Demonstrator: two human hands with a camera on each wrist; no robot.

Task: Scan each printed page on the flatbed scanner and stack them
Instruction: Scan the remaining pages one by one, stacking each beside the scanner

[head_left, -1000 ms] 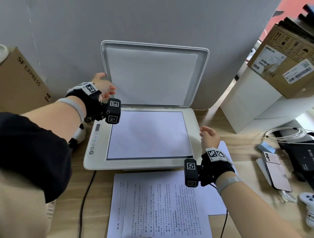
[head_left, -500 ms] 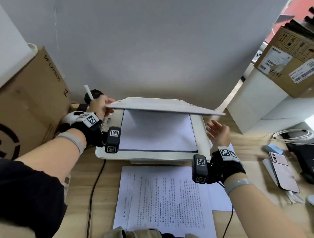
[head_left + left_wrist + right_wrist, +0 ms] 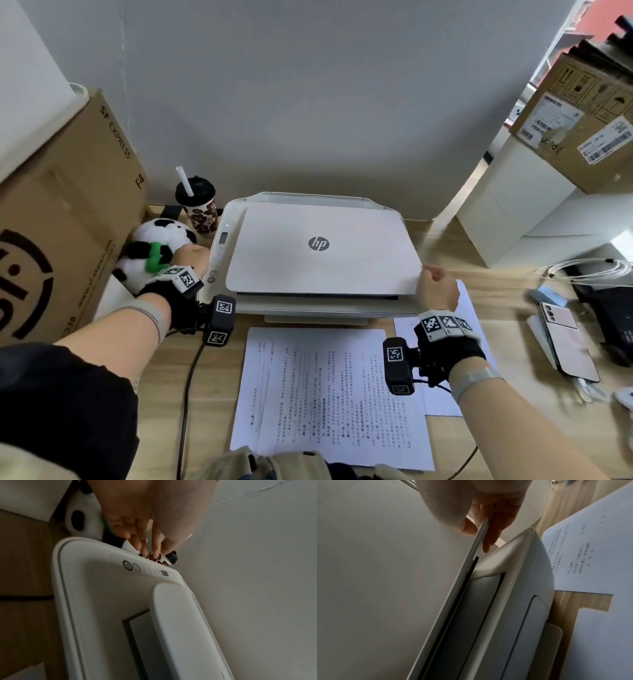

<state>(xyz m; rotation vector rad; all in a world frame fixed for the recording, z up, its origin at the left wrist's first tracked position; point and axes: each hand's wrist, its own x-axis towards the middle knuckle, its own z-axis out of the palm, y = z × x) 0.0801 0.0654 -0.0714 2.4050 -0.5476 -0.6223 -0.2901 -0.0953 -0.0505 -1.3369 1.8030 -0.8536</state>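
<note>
Scanner lid [image 3: 322, 250] lies almost flat on the white HP flatbed scanner [image 3: 219, 260], with a thin dark gap along its near edge where the glass [image 3: 471, 615] shows in the right wrist view. Right hand [image 3: 436, 289] pinches the lid's near right corner, thumb on top and fingers [image 3: 491, 534] underneath, so that grip is clamped on the lid. Left hand [image 3: 190, 260] hovers at the scanner's left side, by the control panel [image 3: 145, 568]; its fingers [image 3: 144, 545] point down, loosely straight and apart, holding nothing, and whether they touch the scanner's edge I cannot tell

Just near the scanner, a stack of printed pages [image 3: 335, 394] lies on the wooden desk [image 3: 479, 445], text up. A blank white sheet [image 3: 469, 308] lies to the right of it, partly under the right wrist. A black cable [image 3: 186, 394] runs along the desk on the left.

Left of the scanner sit a panda plush [image 3: 154, 246], a lidded cup with a straw [image 3: 197, 205] and a large cardboard box [image 3: 61, 222]. On the right are a phone [image 3: 565, 339], coiled white cable [image 3: 589, 270] and another cardboard box [image 3: 579, 126] on a white block
</note>
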